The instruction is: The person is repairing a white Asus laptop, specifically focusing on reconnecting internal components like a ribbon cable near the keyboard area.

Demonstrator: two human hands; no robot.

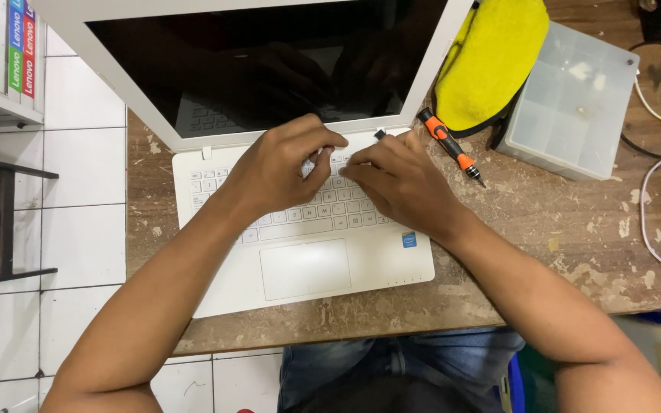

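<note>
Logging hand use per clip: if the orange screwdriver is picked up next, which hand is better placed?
Probably the right hand. It rests on the white laptop's keyboard on the side nearest the screwdriver, which lies on the wooden table just beyond it. The left hand would have to cross over.

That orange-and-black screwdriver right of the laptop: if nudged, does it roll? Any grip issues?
The screwdriver has a slim, round-looking body lying flat on the wooden table, so a sideways nudge would probably roll it. It looks light and rigid. Its banded handle likely grips well. The clear plastic box and yellow cloth beside it might stop a roll that way.
</note>
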